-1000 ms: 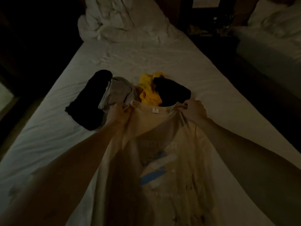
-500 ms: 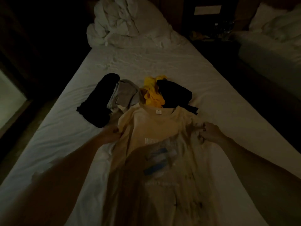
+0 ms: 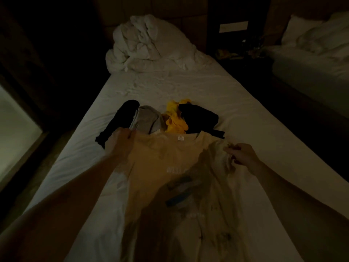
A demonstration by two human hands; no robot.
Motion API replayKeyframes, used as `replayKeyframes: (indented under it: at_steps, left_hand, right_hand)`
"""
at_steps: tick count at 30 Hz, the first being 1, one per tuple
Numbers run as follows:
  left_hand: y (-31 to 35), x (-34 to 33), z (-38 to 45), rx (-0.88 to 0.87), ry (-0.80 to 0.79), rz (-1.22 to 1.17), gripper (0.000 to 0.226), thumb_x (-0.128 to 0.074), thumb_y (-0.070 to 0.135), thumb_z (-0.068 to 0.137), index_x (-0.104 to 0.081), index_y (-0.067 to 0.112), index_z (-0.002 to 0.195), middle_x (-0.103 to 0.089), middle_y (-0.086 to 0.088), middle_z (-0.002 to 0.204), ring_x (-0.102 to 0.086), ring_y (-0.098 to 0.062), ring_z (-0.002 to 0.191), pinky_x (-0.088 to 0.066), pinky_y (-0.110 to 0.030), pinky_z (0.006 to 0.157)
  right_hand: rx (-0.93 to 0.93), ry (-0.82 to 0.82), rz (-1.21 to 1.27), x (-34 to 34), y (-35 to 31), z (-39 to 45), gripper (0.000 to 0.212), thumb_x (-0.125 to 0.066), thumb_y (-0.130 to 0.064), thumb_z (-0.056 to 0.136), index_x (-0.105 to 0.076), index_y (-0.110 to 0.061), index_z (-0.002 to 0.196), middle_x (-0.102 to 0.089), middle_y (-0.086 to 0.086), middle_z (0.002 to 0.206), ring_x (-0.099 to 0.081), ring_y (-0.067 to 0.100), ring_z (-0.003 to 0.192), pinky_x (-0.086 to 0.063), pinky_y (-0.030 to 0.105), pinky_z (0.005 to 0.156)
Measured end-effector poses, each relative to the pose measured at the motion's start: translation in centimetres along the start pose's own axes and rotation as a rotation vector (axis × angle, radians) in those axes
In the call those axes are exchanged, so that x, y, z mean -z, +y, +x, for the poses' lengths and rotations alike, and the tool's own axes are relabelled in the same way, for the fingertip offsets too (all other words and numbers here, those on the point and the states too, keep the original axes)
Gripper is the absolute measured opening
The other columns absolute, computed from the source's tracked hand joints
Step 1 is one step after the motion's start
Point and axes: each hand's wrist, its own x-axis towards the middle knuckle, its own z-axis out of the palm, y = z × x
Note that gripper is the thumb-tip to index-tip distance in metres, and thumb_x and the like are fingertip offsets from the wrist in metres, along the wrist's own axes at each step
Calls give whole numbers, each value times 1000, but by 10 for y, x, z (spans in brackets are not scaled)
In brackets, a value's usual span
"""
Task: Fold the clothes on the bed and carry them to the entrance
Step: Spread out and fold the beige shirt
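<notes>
A beige printed T-shirt lies face up on the white bed, collar away from me. My left hand grips its left shoulder edge. My right hand pinches the bunched right sleeve. Beyond the collar lie a black garment, a grey garment, a yellow garment and another black garment, all crumpled together.
A bundled white duvet sits at the head of the bed. Dark floor runs along both sides. A second white bed stands at the right, past a dark nightstand with small items.
The shirt was held up by both shoulders, then laid flat. My left hand has moved up to the left shoulder edge; my right hand shifted out to the right sleeve.
</notes>
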Motion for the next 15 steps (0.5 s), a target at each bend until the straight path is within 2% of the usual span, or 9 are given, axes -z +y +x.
replayKeyframes:
  at_steps: [2, 4, 6, 7, 8, 10, 11, 13, 15]
  left_hand:
    - [11, -8, 10, -47, -94, 28, 36, -42, 54, 87, -46, 23, 68, -60, -9, 74, -59, -31, 68, -54, -43, 65]
    - [17, -22, 21, -49, -163, 29, 38, -39, 59, 77, -51, 23, 78, -62, -12, 81, -63, -36, 77, -54, -47, 70]
    - [55, -11, 8, 6, -260, -65, 39, -48, 52, 80, -56, 14, 86, -62, -21, 96, -62, -43, 93, -51, -48, 76]
    - [71, -8, 4, 67, -292, -97, 37, -58, 44, 85, -59, 9, 97, -61, -20, 103, -61, -41, 97, -50, -41, 78]
    - [83, -8, 2, 177, -361, -221, 29, -65, 34, 88, -59, 7, 97, -60, -18, 101, -63, -32, 90, -51, -32, 73]
    - [106, -4, -6, 427, -622, -672, 18, -59, 24, 96, -59, 11, 83, -57, -11, 84, -63, -19, 67, -51, -21, 55]
    - [113, -3, -10, 493, -720, -875, 23, -53, 26, 98, -63, 13, 82, -60, -10, 82, -63, -18, 67, -53, -24, 55]
    - [114, -6, -16, 525, -786, -1086, 35, -49, 32, 99, -71, 9, 87, -68, -13, 88, -66, -24, 76, -58, -34, 60]
    - [105, -17, -13, 587, -693, -1230, 31, -54, 31, 97, -63, 4, 110, -63, -19, 110, -65, -32, 90, -61, -40, 64]
  right_hand:
    - [48, 96, -41, 6, 0, -2, 29, -75, -34, 83, -65, -8, 88, -65, 4, 85, -62, 20, 83, -54, 37, 79]
    - [110, 150, -68, 15, -2, -3, 21, -75, -26, 83, -68, -10, 94, -66, 2, 92, -61, 19, 91, -48, 30, 78]
    - [183, 162, -121, 22, -6, -4, 16, -71, -13, 83, -69, -11, 99, -66, 3, 104, -59, 19, 99, -43, 26, 80]
    - [229, 163, -157, 24, -8, -4, 18, -67, -7, 83, -68, -12, 101, -65, 4, 109, -58, 19, 102, -42, 24, 81]
    - [271, 166, -190, 25, -10, -5, 22, -64, -2, 83, -67, -12, 103, -64, 3, 111, -56, 18, 103, -39, 23, 80]
    - [350, 185, -230, 24, -18, -10, 28, -60, 3, 82, -65, -11, 106, -61, 0, 108, -52, 14, 99, -35, 20, 78]
    - [381, 200, -232, 22, -22, -13, 29, -60, 3, 81, -64, -10, 106, -60, -1, 106, -52, 13, 98, -35, 20, 78]
    - [411, 237, -215, 16, -29, -17, 28, -61, 0, 80, -64, -10, 106, -60, -2, 102, -54, 14, 95, -37, 21, 79]
    - [421, 256, -174, 6, -36, -20, 28, -64, -3, 80, -64, -10, 106, -61, -2, 100, -56, 14, 93, -40, 22, 78]
